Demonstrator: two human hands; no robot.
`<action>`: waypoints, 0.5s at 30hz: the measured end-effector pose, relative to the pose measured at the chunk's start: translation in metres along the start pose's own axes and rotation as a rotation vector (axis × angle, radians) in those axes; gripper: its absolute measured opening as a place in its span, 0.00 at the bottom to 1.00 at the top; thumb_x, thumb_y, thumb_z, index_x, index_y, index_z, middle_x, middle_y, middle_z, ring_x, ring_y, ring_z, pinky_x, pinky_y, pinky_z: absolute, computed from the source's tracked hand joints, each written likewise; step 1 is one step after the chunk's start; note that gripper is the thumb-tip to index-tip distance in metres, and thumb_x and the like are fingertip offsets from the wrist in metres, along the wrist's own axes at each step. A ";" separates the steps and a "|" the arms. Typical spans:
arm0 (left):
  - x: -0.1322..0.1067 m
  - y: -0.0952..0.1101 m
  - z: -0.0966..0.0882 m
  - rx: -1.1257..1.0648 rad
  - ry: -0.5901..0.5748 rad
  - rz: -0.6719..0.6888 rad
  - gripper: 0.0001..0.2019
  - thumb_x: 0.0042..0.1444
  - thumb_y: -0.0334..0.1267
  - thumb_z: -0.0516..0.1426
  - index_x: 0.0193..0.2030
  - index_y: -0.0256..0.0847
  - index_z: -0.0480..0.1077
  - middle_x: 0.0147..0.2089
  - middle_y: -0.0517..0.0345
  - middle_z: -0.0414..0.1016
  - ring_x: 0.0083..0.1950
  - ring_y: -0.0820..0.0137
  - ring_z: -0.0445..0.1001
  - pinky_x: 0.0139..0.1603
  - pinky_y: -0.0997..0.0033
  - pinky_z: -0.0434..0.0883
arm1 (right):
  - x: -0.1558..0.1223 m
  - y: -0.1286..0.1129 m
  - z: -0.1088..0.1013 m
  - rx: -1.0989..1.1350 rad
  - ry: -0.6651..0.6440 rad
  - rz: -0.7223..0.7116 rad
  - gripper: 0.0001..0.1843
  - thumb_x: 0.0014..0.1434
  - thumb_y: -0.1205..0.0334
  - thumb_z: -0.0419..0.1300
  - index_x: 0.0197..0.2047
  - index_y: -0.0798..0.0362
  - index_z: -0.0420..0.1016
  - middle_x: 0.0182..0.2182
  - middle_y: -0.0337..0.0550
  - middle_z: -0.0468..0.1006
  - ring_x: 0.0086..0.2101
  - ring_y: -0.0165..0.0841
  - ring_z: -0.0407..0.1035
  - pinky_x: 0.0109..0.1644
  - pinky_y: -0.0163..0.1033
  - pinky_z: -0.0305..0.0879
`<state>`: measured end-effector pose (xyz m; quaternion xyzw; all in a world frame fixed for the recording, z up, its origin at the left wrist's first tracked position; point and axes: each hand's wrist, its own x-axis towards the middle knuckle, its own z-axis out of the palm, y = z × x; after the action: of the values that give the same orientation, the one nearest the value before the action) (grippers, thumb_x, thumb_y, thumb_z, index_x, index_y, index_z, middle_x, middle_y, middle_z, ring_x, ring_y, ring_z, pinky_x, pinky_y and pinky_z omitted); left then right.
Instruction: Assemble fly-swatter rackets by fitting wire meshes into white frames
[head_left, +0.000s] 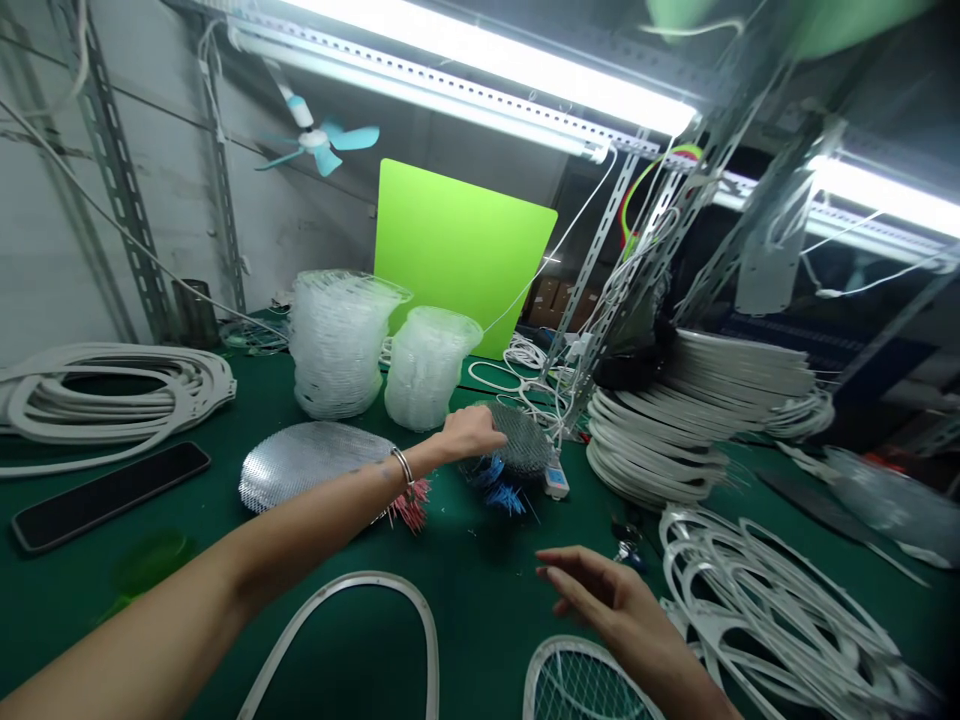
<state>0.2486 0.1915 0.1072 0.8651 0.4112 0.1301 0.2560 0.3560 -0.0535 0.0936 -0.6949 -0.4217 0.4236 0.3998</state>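
Observation:
My left hand (474, 432) reaches forward with its fingers closed, over the edge of a dark round mesh stack (521, 440). What it holds, if anything, is hidden. Just below it lies a tuft of blue strands (506, 495). My right hand (611, 600) hovers lower right, fingers bent and apart, with nothing in it. Under its wrist is a white frame with netting (577, 650), cut off by the bottom edge. A bare white curved frame (431, 640) lies to its left. Beneath my left forearm are a silvery mesh stack (300, 455) and red strands (411, 505).
Two piles of clear plastic rings (337, 345) stand behind. White frames are stacked (652, 455) at right, with more loose frames (750, 600) in front. White coiled frames (202, 385) and a phone-like black slab (112, 495) lie left. A green board (465, 250) stands at the back.

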 end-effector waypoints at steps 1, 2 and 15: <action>0.005 0.000 -0.002 -0.041 -0.020 -0.025 0.09 0.53 0.38 0.59 0.27 0.35 0.74 0.33 0.50 0.77 0.40 0.61 0.75 0.40 0.65 0.70 | 0.005 -0.005 -0.001 0.047 0.030 0.021 0.23 0.50 0.45 0.68 0.43 0.53 0.80 0.35 0.45 0.82 0.29 0.31 0.72 0.30 0.31 0.67; 0.009 0.000 -0.004 -0.083 -0.048 -0.047 0.10 0.56 0.40 0.59 0.31 0.35 0.74 0.34 0.52 0.76 0.39 0.64 0.75 0.40 0.65 0.71 | 0.011 -0.010 -0.001 0.116 0.063 0.051 0.22 0.49 0.47 0.69 0.41 0.54 0.80 0.32 0.45 0.82 0.25 0.28 0.71 0.26 0.30 0.64; 0.005 -0.005 -0.003 -0.367 -0.149 -0.058 0.13 0.64 0.43 0.56 0.44 0.33 0.71 0.41 0.55 0.74 0.38 0.70 0.74 0.38 0.67 0.74 | 0.138 -0.048 0.049 0.513 0.272 0.263 0.14 0.63 0.55 0.59 0.48 0.56 0.71 0.42 0.43 0.76 0.35 0.31 0.72 0.37 0.40 0.72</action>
<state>0.2473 0.1985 0.1072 0.7991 0.3852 0.1312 0.4425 0.3384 0.0999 0.0874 -0.6702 -0.1503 0.4672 0.5567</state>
